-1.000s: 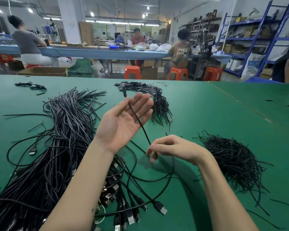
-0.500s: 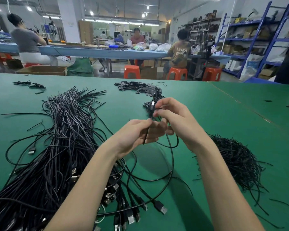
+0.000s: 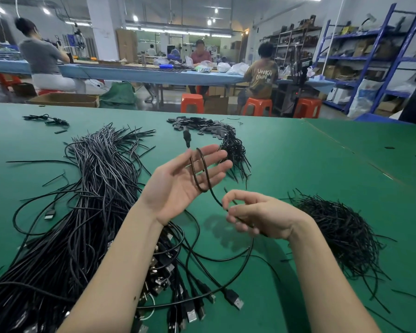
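Head cam, wide-angle, fwd-down, close over hands (image 3: 178,188).

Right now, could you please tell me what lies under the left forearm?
A pile of black cables on the green table, their USB plugs showing beside the arm. The forearm covers the rest of the pile, so what lies directly beneath cannot be seen.

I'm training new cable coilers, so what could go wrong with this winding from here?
1. The cable loop lies loose over the straight fingers of the left hand, so it may slip off.
2. The slack below the right hand, which pinches it, runs beside the pile of cables. Its USB plug could snag there.
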Tool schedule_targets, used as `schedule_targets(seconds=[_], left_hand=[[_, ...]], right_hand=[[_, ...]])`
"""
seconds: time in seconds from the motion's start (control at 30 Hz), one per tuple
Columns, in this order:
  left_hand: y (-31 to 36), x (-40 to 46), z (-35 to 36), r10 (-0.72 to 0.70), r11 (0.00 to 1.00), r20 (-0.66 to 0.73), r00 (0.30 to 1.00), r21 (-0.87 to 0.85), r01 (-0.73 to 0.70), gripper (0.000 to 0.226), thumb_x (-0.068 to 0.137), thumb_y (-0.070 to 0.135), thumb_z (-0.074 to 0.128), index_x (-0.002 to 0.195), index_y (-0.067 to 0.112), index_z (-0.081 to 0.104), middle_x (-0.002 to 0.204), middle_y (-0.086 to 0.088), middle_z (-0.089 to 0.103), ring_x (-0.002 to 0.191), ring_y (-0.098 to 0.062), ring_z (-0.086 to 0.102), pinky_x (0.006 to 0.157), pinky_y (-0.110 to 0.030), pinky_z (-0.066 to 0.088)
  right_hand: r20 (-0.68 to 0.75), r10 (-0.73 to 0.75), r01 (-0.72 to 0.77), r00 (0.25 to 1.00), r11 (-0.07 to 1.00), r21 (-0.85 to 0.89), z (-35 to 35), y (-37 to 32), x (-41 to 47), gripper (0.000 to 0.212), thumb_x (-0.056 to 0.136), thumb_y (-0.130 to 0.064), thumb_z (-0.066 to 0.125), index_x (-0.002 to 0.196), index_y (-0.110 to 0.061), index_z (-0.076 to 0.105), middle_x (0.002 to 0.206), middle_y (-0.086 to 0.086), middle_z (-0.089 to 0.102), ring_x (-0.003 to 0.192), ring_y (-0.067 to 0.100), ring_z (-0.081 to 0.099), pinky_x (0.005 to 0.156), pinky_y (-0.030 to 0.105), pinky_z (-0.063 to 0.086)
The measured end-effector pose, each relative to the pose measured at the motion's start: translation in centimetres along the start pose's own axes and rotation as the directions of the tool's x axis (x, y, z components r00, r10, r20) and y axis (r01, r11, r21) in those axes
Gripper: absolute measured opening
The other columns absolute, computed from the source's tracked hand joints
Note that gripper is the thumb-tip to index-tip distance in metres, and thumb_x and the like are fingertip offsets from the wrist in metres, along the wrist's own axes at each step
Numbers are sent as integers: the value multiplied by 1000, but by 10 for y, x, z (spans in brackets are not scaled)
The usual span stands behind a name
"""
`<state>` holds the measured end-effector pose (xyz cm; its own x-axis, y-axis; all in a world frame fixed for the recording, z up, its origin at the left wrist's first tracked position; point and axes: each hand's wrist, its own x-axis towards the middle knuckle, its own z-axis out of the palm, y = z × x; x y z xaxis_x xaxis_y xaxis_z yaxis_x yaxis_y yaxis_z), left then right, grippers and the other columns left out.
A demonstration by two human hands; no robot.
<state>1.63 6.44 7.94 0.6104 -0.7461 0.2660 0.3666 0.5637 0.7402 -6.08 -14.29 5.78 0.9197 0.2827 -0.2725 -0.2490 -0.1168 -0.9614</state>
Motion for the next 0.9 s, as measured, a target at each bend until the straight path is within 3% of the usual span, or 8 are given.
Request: schedule_targets(seconds=[0.07,0.2,0.3,0.4,0.5,0.6,0.73,0.9], left_hand=[[-1,-1,2,-62,994,23,998,90,60,43,101,29,42,121,3,70,130,-20,65,118,-36,64,90,-37,56],[-9,1,7,-216,871,-23,976,447,203,44,105,29,38,124,-4,60,126,-24,65,117,-40,64,94,-41,56],[-15,4,10,-231,758,-142,963,595,269,40,108,23,37,121,-5,61,118,-21,70,111,-35,68,98,-43,54],[-18,7,11,-146,649,-262,954,703,292,40,109,20,35,114,-6,65,113,-23,71,105,-30,71,99,-44,53],[-21,10,12,-23,727,-321,947,645,237,38,109,20,37,107,-1,67,100,-16,75,89,-23,74,87,-35,60],[-19,12,10,48,906,-366,929,407,114,36,107,20,35,101,3,66,88,-7,73,70,-18,66,64,-24,56],[-11,11,7,23,996,-288,957,90,3,44,108,25,28,121,-2,60,123,-17,69,111,-28,69,89,-34,58],[-12,10,9,-15,1000,-240,971,-28,9,46,106,23,34,105,1,74,118,-15,71,97,-25,72,75,-26,58]], right_hand=[[-196,-10,34,981,992,121,-2,-5,3,23,98,1,53,106,-20,60,76,1,55,50,5,40,36,11,25],[-405,-53,237,913,877,419,-1,-28,2,14,100,2,49,104,-11,53,70,3,57,43,2,42,33,11,27],[-481,-143,219,865,970,104,10,-43,-1,20,101,-2,48,98,-18,58,79,5,70,46,5,46,38,15,32],[-522,-299,200,799,950,-238,24,-52,0,26,98,-4,46,91,-24,61,83,0,70,47,4,47,43,16,37],[-462,-389,252,797,910,-330,39,-57,2,32,97,1,42,84,-21,62,81,-1,66,47,4,49,45,18,41],[-234,-302,259,924,945,-198,42,-52,0,27,101,2,45,87,-14,62,80,0,64,55,10,54,52,24,51],[115,-116,112,987,993,37,29,-30,-2,19,105,-8,49,91,-16,60,85,6,61,65,17,57,66,37,60],[248,-24,-12,969,990,142,12,-2,3,17,100,-11,53,87,-19,61,79,3,55,67,15,54,67,34,62]])
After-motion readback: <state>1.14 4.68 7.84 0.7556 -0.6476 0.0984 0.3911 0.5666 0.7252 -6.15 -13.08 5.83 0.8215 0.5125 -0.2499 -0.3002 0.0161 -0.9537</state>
